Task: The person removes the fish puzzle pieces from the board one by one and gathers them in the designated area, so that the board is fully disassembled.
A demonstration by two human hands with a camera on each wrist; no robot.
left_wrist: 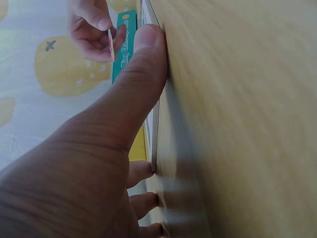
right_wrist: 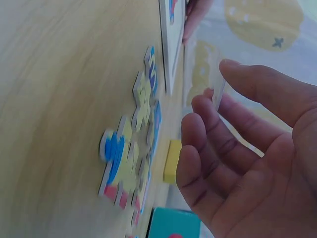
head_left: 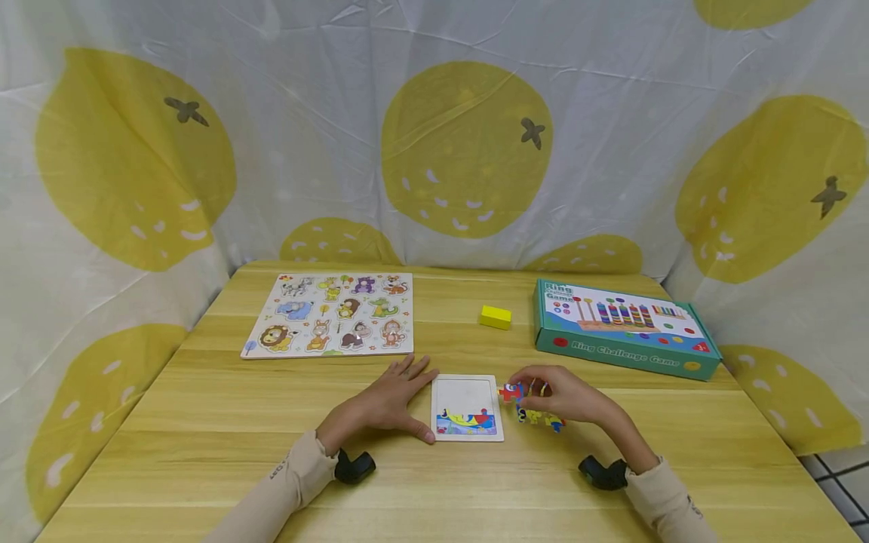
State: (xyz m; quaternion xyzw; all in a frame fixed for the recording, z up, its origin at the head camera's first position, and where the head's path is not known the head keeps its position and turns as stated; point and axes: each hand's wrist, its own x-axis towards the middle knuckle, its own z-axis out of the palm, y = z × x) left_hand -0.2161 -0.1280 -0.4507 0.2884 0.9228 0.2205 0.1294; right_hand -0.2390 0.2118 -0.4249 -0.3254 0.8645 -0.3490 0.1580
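Currently, a small red puzzle piece point(head_left: 511, 392) is held just right of the frame's lower centre, pinched between the thumb and fingers of the right hand point(head_left: 566, 394); it is close to the right edge of a white tray point(head_left: 465, 392). The tray lies flat, its lower part filled with a blue, yellow and red picture and its upper part bare. Along its left side, the left hand point(head_left: 390, 396) is spread open, fingers extended, thumb touching near the lower left corner and a finger near the upper left. Below the right hand, loose pieces point(head_left: 539, 418), mostly yellow and blue, lie in an overlapping cluster. Above the tray, right of centre, sits a yellow block point(head_left: 495, 317). Further out, an animal board point(head_left: 319, 311) lies at middle left, and a green game box point(head_left: 624, 328) at middle right. All rest on a wood-grain table point(head_left: 441, 490). Behind it, filling the upper frame, hangs a pale cloth point(head_left: 319, 113) printed with large yellow fruit.
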